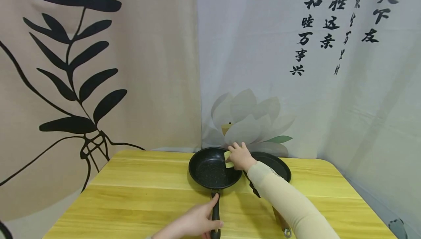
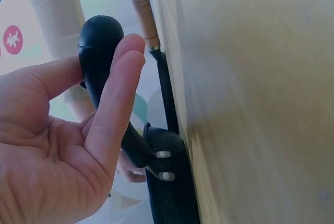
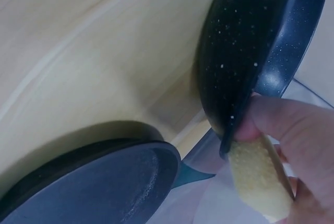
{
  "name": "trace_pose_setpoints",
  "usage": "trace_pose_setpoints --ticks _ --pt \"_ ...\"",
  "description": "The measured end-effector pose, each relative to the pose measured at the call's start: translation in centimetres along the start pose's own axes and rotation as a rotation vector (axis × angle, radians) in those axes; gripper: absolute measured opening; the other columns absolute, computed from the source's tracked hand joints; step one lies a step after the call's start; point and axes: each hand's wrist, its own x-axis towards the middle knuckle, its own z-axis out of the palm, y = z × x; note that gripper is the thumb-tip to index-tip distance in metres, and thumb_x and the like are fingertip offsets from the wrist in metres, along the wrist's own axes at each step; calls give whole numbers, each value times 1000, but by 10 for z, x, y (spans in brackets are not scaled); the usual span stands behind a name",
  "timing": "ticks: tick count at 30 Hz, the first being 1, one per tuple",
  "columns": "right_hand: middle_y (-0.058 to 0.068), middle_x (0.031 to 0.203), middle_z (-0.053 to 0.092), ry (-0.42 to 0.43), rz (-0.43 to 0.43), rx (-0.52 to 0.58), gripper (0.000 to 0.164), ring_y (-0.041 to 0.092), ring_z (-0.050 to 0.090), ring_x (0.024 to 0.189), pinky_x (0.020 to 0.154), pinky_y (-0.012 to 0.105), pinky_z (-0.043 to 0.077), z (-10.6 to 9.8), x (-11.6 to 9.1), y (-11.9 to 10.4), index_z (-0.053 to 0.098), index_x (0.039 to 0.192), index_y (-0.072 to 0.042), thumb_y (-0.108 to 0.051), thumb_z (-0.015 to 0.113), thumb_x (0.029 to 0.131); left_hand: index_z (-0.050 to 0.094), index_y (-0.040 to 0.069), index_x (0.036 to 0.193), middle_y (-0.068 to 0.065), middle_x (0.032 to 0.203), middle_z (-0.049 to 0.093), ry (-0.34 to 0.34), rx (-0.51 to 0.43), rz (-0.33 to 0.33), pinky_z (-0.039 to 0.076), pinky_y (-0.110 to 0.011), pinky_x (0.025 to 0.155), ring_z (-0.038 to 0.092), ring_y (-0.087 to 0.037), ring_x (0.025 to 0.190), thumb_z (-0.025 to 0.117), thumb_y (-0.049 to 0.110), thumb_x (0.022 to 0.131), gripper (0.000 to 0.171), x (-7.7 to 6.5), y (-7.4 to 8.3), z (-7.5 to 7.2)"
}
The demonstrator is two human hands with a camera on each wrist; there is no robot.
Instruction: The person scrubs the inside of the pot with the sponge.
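Note:
A black speckled frying pan (image 1: 210, 171) rests on the table, its black handle (image 2: 96, 46) toward me. My left hand (image 1: 201, 217) grips that handle, the thumb on one side and the fingers round the other. At the pan's right rim, my right hand (image 1: 241, 158) pinches a yellow sponge (image 3: 255, 174). The sponge touches the rim, and the thumb lies over the pan's edge in the right wrist view. Partly behind the right forearm lies a second, flatter dark pan (image 3: 115, 187).
The second pan's wooden handle (image 1: 279, 219), with a metal ring at its end, points toward the near side. Both pans stand on a yellow wood-grain table (image 1: 138, 184). A printed curtain (image 1: 164, 63) hangs close behind the table's far edge.

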Motion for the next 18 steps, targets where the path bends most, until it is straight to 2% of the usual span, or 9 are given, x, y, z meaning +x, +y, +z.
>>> trace_pose_setpoints --ticks 2,4,6,8,12,15,18 --pt "-2 118 51 2 0 -1 38 24 40 108 90 50 34 -1 1 -1 69 115 -47 -28 77 82 21 -1 153 -1 57 62 -9 31 11 54 -30 48 62 -15 48 66 42 92 87 2 -5 0" --pt "-2 118 51 9 -1 -5 38 23 40 108 90 50 35 0 1 -2 70 114 -47 -28 77 82 20 2 154 1 58 62 -12 56 14 54 -29 49 63 -13 48 65 47 91 89 9 -16 1" --pt "-2 118 52 22 -5 -3 38 23 40 108 90 50 35 1 1 -3 70 114 -47 -28 77 82 19 5 155 -1 59 64 -18 28 -4 55 -32 51 63 -17 48 67 48 88 93 14 -25 2" --pt "-2 117 52 35 -10 -5 38 23 41 107 89 50 36 1 1 -3 70 114 -47 -28 77 82 15 9 156 1 60 65 -30 20 16 54 -30 50 63 -15 48 68 53 86 98 24 -43 3" --pt "-2 115 52 52 -16 -11 38 23 41 106 88 49 36 2 -1 -4 70 114 -46 -28 77 82 11 16 157 -3 63 67 -76 -93 54 53 -33 47 63 -19 49 74 51 80 106 44 -79 6" --pt "-2 115 52 61 -17 -9 38 23 41 105 87 49 36 0 -2 -4 70 114 -46 -27 77 82 11 22 157 -10 67 68 -110 -150 68 54 -39 46 65 -26 52 77 50 78 107 53 -94 6" --pt "-2 115 52 63 -20 -8 37 23 41 104 87 49 36 -3 -3 -4 71 114 -45 -26 76 83 12 23 157 -13 69 69 -123 -153 76 55 -42 49 66 -31 55 76 50 79 104 55 -97 5"
